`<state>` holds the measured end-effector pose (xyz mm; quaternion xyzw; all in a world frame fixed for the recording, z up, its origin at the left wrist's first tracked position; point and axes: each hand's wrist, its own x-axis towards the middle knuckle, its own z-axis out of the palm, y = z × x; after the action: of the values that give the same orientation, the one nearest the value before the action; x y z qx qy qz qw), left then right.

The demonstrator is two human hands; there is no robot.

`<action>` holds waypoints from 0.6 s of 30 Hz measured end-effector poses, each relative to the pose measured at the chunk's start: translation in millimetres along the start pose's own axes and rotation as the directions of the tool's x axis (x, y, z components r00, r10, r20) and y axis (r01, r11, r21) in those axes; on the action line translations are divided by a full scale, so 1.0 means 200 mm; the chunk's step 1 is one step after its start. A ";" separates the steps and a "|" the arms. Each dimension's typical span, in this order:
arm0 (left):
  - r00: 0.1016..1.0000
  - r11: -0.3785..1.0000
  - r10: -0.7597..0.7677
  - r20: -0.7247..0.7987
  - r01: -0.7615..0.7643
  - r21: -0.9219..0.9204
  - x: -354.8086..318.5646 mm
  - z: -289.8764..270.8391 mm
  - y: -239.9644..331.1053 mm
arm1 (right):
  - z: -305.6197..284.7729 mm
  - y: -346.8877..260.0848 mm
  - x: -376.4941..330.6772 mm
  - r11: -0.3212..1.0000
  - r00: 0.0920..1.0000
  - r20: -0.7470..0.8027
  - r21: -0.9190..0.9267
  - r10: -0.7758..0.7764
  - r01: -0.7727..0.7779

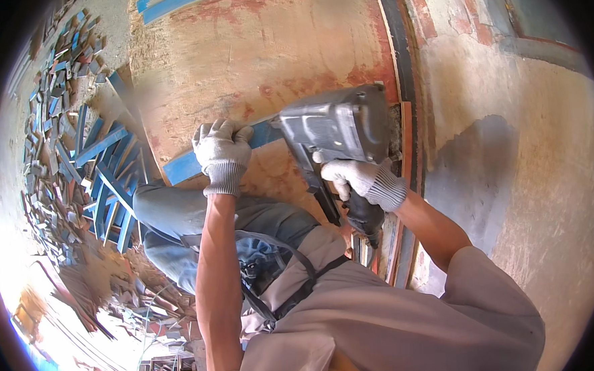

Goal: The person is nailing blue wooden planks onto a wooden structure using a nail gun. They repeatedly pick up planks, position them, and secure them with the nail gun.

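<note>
Blue strips (183, 167) on a stained board (263, 53)

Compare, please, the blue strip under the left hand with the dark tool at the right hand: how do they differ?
The blue strip is flat and narrow; the dark tool is bulky and has a handle. The blue strip lies under the left hand, while the dark tool is gripped by the right hand. Both are in contact with gloved hands.

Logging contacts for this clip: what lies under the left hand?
Under the left hand is a blue strip on a tan board. The strip's stretch beneath that hand is covered.
</note>
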<state>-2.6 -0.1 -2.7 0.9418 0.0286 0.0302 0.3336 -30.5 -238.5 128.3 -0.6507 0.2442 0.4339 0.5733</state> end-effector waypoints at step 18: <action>0.659 0.499 -0.723 -0.206 0.705 0.503 -0.19 -0.24 -0.39 | -0.08 0.13 0.02 0.986 0.995 0.060 -0.141 -0.075 0.083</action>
<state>-46.2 87.1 -16.6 0.8985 0.4165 -0.1342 0.0350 -45.8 -258.3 111.0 -0.6874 0.1706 0.4450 0.5481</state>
